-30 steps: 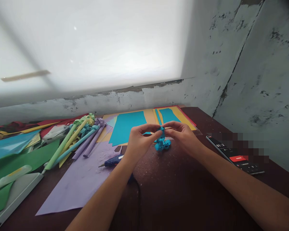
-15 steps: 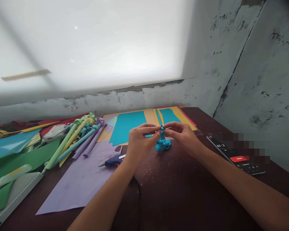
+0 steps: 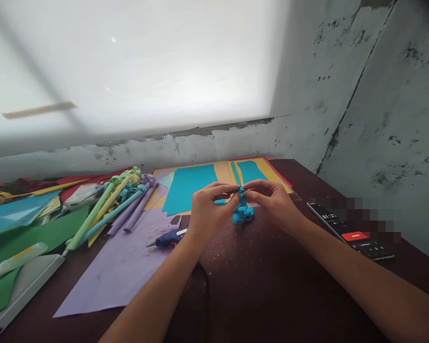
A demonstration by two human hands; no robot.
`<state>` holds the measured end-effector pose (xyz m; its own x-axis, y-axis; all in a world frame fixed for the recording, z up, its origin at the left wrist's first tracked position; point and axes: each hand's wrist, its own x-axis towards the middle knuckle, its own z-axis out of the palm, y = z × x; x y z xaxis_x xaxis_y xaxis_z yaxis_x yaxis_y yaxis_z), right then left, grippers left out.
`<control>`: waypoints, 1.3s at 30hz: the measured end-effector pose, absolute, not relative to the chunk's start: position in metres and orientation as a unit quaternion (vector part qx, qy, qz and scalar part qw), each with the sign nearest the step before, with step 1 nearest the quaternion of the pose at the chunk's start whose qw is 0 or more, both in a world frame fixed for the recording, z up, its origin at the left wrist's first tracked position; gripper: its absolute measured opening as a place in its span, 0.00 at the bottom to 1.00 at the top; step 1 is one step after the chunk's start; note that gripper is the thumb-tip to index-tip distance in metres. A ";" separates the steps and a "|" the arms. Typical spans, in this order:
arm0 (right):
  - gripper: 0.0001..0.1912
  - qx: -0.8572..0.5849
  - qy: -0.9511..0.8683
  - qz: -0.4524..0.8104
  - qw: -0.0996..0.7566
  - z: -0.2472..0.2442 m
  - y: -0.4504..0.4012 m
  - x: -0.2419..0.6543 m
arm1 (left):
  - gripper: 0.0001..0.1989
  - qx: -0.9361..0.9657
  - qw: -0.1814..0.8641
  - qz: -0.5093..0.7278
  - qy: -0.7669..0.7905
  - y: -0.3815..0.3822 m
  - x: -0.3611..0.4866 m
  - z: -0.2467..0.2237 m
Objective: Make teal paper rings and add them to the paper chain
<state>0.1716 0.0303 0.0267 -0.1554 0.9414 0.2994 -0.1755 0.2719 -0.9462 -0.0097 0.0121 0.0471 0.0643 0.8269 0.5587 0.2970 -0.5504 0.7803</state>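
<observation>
Between my two hands is a blue curled paper strip (image 3: pixel 242 201), whose looped lower end (image 3: pixel 243 216) hangs just above or on the dark table. My left hand (image 3: pixel 212 205) pinches the strip's upper end from the left, thumb against fingers. From the right, my right hand (image 3: pixel 268 196) pinches the same end with thumb and forefinger, the fingertips of both hands almost touching. A blue and black glue gun (image 3: pixel 168 238) lies left of my left forearm, its nozzle pointing left over a purple paper sheet (image 3: pixel 117 271).
Rolled paper stems with curled tops (image 3: pixel 93 214) lie in a pile at left, beside green sheets (image 3: pixel 39 233) and a glue tube (image 3: pixel 17 261). Blue sheets (image 3: pixel 189 188) and a thin blue paper roll (image 3: pixel 235 172) lie at the back. A phone (image 3: pixel 346 231) rests at right.
The fingertips have shifted slightly at the strip's upper end, where a little more blue paper shows between them. The looped end has swung a little. Everything else stays in place.
</observation>
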 end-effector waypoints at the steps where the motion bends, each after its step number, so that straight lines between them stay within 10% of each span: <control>1: 0.12 -0.334 -0.573 0.500 0.557 0.027 0.030 0.172 | 0.07 0.689 0.235 0.551 0.408 0.012 -0.010 0.047; 19: 0.12 -0.339 -0.570 0.498 0.558 0.027 0.031 0.171 | 0.07 0.688 0.214 0.548 0.426 0.013 -0.009 0.045; 39: 0.10 -0.312 -0.563 0.544 0.538 0.023 0.033 0.170 | 0.07 0.759 -0.063 0.515 0.393 0.018 -0.013 0.035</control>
<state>0.1697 0.0330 0.0228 -0.2265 0.9369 0.2663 -0.2348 0.2128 -0.9485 -0.0133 0.0183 0.0350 0.1611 0.5314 0.8316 0.6619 -0.6832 0.3084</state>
